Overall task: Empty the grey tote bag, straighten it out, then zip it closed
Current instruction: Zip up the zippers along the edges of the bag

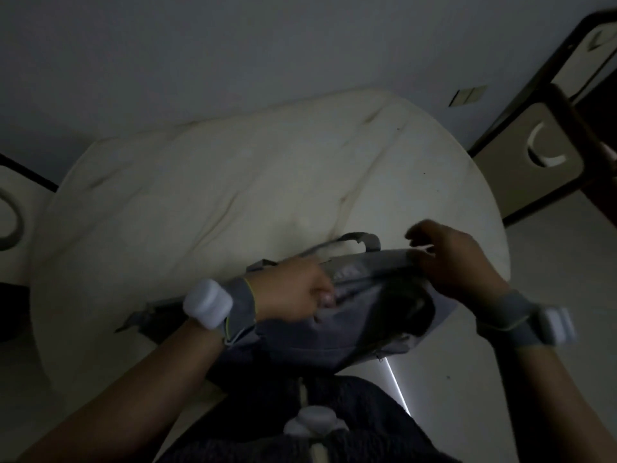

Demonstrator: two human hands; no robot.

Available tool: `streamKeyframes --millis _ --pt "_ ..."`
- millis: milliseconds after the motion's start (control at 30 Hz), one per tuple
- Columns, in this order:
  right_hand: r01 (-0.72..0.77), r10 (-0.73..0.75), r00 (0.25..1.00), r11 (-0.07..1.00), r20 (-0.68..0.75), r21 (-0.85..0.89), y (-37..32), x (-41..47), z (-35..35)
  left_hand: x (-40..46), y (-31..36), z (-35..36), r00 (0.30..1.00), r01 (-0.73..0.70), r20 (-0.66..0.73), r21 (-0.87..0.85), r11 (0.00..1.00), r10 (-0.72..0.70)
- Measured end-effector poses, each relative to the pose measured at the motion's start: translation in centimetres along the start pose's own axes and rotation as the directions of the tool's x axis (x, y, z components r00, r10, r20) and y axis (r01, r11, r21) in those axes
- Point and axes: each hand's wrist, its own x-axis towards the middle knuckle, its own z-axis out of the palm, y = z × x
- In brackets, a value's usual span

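Dim light, head view only. The grey tote bag (pixel 337 315) lies at the near edge of the round white counter (pixel 140 195), its lower part hanging off the edge toward the person's lap. One carry handle (pixel 362 240) arches up at the far side of the bag.

Left hand (pixel 293 294): we see its fingers curled tight at the bag's top edge, near the middle, apparently pinching something small there. We judge that to be the zip pull, though it is too dark and blurred to confirm.

Right hand (pixel 457 259): its fingers are curled and clamped on the far right end of the bag's top edge, holding the fabric taut.

The mouth between the two hands looks partly open, with a dark gap to the right of the left hand. We see no loose contents on the counter. Whether anything remains inside, we cannot tell.

Step in hand, our judgement: the zipping stage, or the last straightening just before it. The two grips suit tensioning the top edge along the zip line.

Next move calls for: the right hand anchoring its end while the left draws the pull along the track toward it. Keep the edge straight so no fabric folds into the teeth. The overhanging part may drag the bag off line.
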Motion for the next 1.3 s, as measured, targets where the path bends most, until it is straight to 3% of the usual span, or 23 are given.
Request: streamKeyframes --millis 33,67,133,167,200,267,333,433,500,667,767,867,967,1067,1167,1233,1300 --pt "0.026 -0.021 0.99 0.999 0.142 -0.039 0.1 0.6 0.5 0.1 0.2 0.5 0.997 -0.029 0.076 0.028 0.999 0.027" --pt "0.075 -0.048 0.951 0.994 0.306 -0.08 -0.2 1.1 1.1 0.1 0.1 0.8 0.997 -0.05 0.054 0.046 0.998 0.047" --pt "0.21 -0.102 0.853 0.965 0.512 -0.159 -1.6 1.1 2.8 -0.1 -1.2 1.0 0.978 -0.078 -0.193 0.046 0.996 0.085" --pt "0.283 -0.15 0.85 0.938 0.505 -0.199 -1.8 1.2 4.2 -0.4 -2.3 0.8 0.958 -0.051 -0.28 0.052 0.997 0.064" --pt "0.326 -0.182 0.866 0.912 0.466 -0.251 -1.8 1.3 5.7 -1.0 -3.4 0.5 0.959 0.006 -0.284 0.065 0.998 0.013" --pt "0.355 -0.21 0.904 0.855 0.374 -0.378 -1.9 1.3 8.2 -2.7 -5.2 0.2 0.98 0.176 -0.117 0.111 0.978 -0.163" --pt "0.361 -0.249 0.923 0.824 0.293 -0.438 -2.2 1.8 9.7 -4.3 -6.7 0.8 0.949 0.312 -0.043 0.278 0.909 -0.312" --pt "0.41 -0.383 0.911 0.811 0.152 -0.416 -3.7 2.9 9.1 -6.1 -8.7 1.4 0.903 0.391 -0.32 0.341 0.855 -0.286" --pt "0.411 -0.429 0.901 0.802 0.061 -0.432 -5.1 3.8 7.3 -7.1 -9.5 0.3 0.865 0.421 -0.435 0.353 0.836 -0.252" --pt "0.412 -0.534 0.828 0.785 -0.169 -0.463 -9.5 6.2 1.7 -9.7 -9.7 -6.2 0.677 0.453 -0.731 0.315 0.834 -0.091" --pt "0.464 -0.627 0.735 0.743 -0.259 -0.482 -13.1 8.5 0.3 -11.2 -11.5 -9.8 0.546 0.501 -0.831 0.22 0.837 -0.108" --pt "0.498 -0.681 0.694 0.69 -0.236 -0.526 -16.5 11.3 1.6 -11.5 -15.2 -10.8 0.513 0.581 -0.828 0.143 0.801 -0.225" --pt "0.481 -0.626 0.778 0.649 -0.056 -0.589 -16.8 14.7 4.4 -11.3 -19.9 -8.3 0.586 0.655 -0.707 0.126 0.746 -0.396" --pt "0.433 -0.423 0.894 0.732 0.148 -0.526 -12.9 18.4 5.8 -11.8 -23.7 -6.2 0.622 0.681 -0.612 0.114 0.724 -0.488" --pt "0.335 -0.324 0.937 0.72 0.133 -0.607 -9.3 20.3 4.8 -13.3 -26.9 -5.1 0.624 0.692 -0.631 0.172 0.701 -0.461" --pt "0.277 -0.273 0.954 0.658 0.121 -0.7 -9.1 21.3 3.3 -13.6 -28.4 -5.9 0.61 0.7 -0.676 0.217 0.68 -0.413" --pt "0.228 -0.312 0.949 0.61 0.035 -0.759 -10.9 23.7 3.5 -14.7 -30.8 -8.4 0.544 0.741 -0.721 0.173 0.649 -0.429"
